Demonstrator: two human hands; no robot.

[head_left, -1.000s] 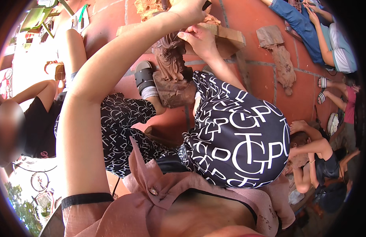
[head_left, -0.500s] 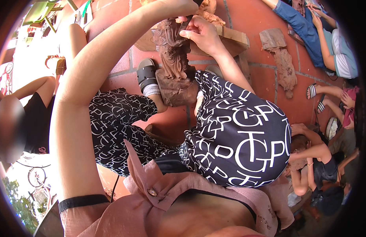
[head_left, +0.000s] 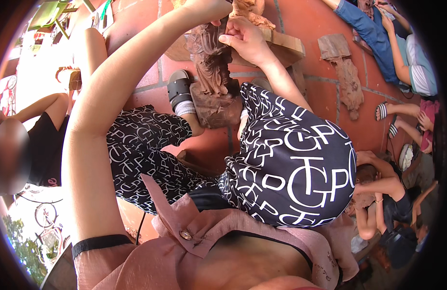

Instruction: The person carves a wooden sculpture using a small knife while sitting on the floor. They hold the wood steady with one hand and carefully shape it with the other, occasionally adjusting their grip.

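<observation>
1. The brown carved statue [head_left: 210, 60] has its base low down between the person's feet, and its top end points away from the body. I can't tell if it leans.
2. The left hand [head_left: 214, 8] is at the top end of the statue. The picture edge cuts it off, so I can't tell how far open it is. A bit of something dark shows by it, but it is too small to name.
3. The right hand [head_left: 246, 42] is on the statue's right side, near its top. Its fingers are curled in and its thumb lies by the carving, so it is half closed. It looks like it may be touching, but I can't tell if it grips.
4. A second ago the left hand was past the statue's right side. Now it has slid left, and more of the carving shows. The right hand has barely moved. I think the work is up at the top end, with the right hand maybe keeping things steady.
5. A pale wood block [head_left: 287, 47] sits just past the statue, to its right.
</observation>
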